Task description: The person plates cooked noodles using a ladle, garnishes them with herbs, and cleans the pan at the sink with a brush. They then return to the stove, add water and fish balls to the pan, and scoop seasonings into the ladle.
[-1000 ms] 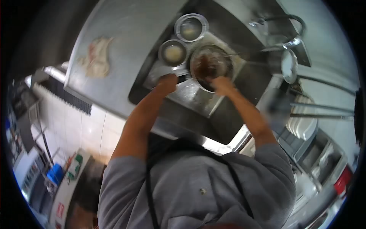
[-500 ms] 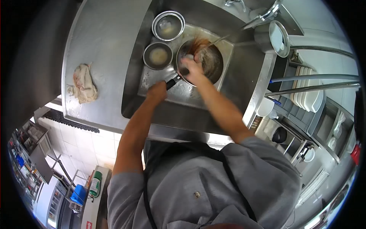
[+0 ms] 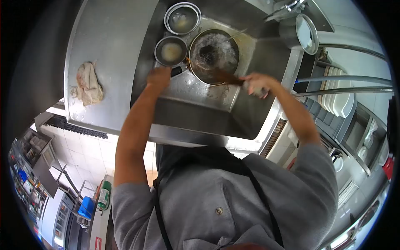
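A round frying pan (image 3: 228, 52) with foamy, dark water in it lies in the steel sink. My left hand (image 3: 159, 79) is closed around its black handle (image 3: 178, 71). To the right of the pan, my right hand (image 3: 261, 84) grips a brush by its pale bound end. The brush's brown bristles (image 3: 225, 77) point left over the pan's near rim, blurred by motion. Left of the pan stand two metal bowls, a nearer bowl (image 3: 157, 52) and a farther bowl (image 3: 166, 24), both with cloudy liquid inside.
A crumpled cloth (image 3: 88, 85) lies on the steel counter (image 3: 112, 50) at left. By the sink's right rim stands a metal pot (image 3: 310, 49), below the faucet (image 3: 293, 6). White trays (image 3: 336, 93) are stacked upright farther right, beyond metal rails.
My right hand has swung right and toward me with the brush, out of the pan. The left hand and pan have shifted slightly left and away. More foamy water shows in the pan.
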`<state>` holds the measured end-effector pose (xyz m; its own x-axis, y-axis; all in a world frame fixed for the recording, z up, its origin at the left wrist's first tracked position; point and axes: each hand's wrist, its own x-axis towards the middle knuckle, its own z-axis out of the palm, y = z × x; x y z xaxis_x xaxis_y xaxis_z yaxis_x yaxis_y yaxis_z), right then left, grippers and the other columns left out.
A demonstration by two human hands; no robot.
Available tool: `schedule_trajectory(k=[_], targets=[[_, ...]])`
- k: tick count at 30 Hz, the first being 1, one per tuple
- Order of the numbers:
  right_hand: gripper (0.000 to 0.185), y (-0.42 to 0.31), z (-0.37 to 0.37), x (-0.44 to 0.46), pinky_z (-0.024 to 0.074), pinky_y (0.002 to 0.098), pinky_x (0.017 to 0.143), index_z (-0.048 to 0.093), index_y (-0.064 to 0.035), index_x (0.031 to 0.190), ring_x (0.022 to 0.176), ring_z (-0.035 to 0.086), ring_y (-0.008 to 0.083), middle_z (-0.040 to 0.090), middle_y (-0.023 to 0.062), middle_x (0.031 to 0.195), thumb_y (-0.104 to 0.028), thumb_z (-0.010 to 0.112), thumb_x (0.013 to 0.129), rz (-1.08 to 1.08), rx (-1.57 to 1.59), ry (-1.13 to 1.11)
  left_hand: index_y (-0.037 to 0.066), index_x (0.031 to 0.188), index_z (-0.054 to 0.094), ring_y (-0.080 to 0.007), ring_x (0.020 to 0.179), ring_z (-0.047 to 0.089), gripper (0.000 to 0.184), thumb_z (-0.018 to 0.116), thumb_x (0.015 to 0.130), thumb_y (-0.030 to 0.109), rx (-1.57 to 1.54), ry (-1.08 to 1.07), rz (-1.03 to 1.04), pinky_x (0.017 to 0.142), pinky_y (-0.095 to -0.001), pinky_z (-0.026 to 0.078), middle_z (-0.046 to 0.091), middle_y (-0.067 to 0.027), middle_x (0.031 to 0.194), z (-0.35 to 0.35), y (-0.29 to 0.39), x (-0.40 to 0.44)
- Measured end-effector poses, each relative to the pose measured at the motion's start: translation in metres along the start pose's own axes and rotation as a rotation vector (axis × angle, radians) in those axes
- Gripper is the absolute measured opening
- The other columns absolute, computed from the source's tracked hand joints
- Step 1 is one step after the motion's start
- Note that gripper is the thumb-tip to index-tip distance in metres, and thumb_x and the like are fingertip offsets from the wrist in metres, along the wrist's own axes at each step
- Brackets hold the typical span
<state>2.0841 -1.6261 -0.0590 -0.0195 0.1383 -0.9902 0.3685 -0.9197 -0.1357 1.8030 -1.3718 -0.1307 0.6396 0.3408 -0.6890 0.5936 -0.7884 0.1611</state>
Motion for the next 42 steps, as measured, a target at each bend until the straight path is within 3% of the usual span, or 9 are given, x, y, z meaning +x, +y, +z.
schedule_trajectory(k=[3,6,9,12,15,19,25,33,42], targets=[[0.074,-0.004,-0.034,0.027,0.0595,0.0411,0.07,0.042,-0.0249,0.148,0.1,0.068,0.0325,0.065,0.0136,0.12,-0.009,0.067,0.08,-0.126,-1.034,0.726,0.006,0.112,0.063,-0.0377,0.105,0.067,0.025,0.055,0.089,0.011,0.029,-0.005,0.067,0.09,-0.0484,0.054,0.068,-0.0199,0.112,-0.01,0.006,0.0],[0.06,-0.009,-0.036,0.037,0.0597,0.0411,0.072,0.048,-0.0237,0.143,0.098,0.069,0.0289,0.067,0.0093,0.112,-0.01,0.061,0.086,-0.106,-1.072,0.879,0.006,0.114,0.062,-0.0372,0.105,0.067,0.027,0.055,0.089,0.009,-0.006,0.028,0.013,0.089,-0.0477,0.054,0.068,-0.0197,0.11,-0.006,0.012,-0.004],[0.084,0.037,0.029,0.078,0.0588,0.0387,0.063,0.033,-0.0293,0.153,0.082,0.07,0.0274,0.067,0.0135,0.095,0.0,0.061,0.079,-0.182,-0.927,0.693,0.005,0.113,0.061,-0.0348,0.103,0.068,0.026,0.057,0.088,0.01,0.052,0.054,-0.011,0.088,-0.0456,0.055,0.069,-0.0179,0.11,-0.004,0.017,-0.008],[0.082,-0.029,0.073,-0.014,0.0581,0.0383,0.058,0.041,-0.0292,0.149,0.074,0.065,0.0255,0.062,0.0097,0.101,-0.007,0.069,0.075,-0.154,0.146,0.093,0.005,0.112,0.063,-0.0329,0.101,0.069,0.024,0.056,0.09,0.012,0.146,0.118,0.024,0.084,-0.044,0.057,0.07,-0.0166,0.108,-0.007,0.029,-0.017],[0.086,-0.005,0.104,-0.018,0.0575,0.035,0.058,0.038,-0.0294,0.151,0.067,0.059,0.0244,0.058,0.0064,0.096,-0.011,0.072,0.074,-0.475,0.937,0.131,0.007,0.104,0.067,-0.0318,0.096,0.071,0.018,0.056,0.09,0.014,0.291,0.266,0.146,0.079,-0.0431,0.058,0.072,-0.0147,0.101,-0.043,0.04,-0.017],[0.088,0.031,0.139,-0.057,0.0544,0.0406,0.05,0.04,-0.022,0.15,0.073,0.066,0.0312,0.066,0.0124,0.107,-0.011,0.072,0.069,-0.205,0.65,0.573,0.011,0.09,0.071,-0.0288,0.08,0.074,0.013,0.059,0.087,0.016,0.602,0.512,0.286,0.068,-0.0436,0.058,0.074,-0.0089,0.085,-0.121,0.075,-0.034],[0.087,0.09,0.19,-0.069,0.0556,0.0442,0.079,0.05,-0.0143,0.143,0.105,0.065,0.0393,0.066,0.027,0.113,-0.019,0.074,0.06,-0.222,0.261,0.799,0.012,0.09,0.065,-0.0227,0.069,0.071,0.01,0.059,0.085,0.018,1.27,0.888,0.387,0.061,-0.0387,0.054,0.07,-0.0082,0.075,-0.194,0.109,-0.067],[0.087,0.07,0.196,-0.095,0.052,0.0456,0.088,0.047,-0.01,0.144,0.1,0.066,0.0414,0.068,0.0265,0.105,-0.021,0.076,0.063,-0.103,0.303,1.067,0.012,0.093,0.068,-0.0293,0.09,0.071,0.011,0.06,0.086,0.016,0.634,0.672,0.123,0.076,-0.0416,0.056,0.072,-0.0112,0.092,-0.211,0.063,-0.081],[0.073,0.03,0.087,-0.153,0.0526,0.0477,0.084,0.049,-0.0136,0.141,0.095,0.065,0.045,0.067,0.0261,0.097,-0.016,0.07,0.071,-0.516,0.031,1.354,0.026,0.109,0.071,-0.0358,0.093,0.069,0.029,0.063,0.081,0.019,-0.018,0.474,-0.191,0.081,-0.0479,0.054,0.073,-0.0143,0.097,-0.09,0.025,-0.099]])
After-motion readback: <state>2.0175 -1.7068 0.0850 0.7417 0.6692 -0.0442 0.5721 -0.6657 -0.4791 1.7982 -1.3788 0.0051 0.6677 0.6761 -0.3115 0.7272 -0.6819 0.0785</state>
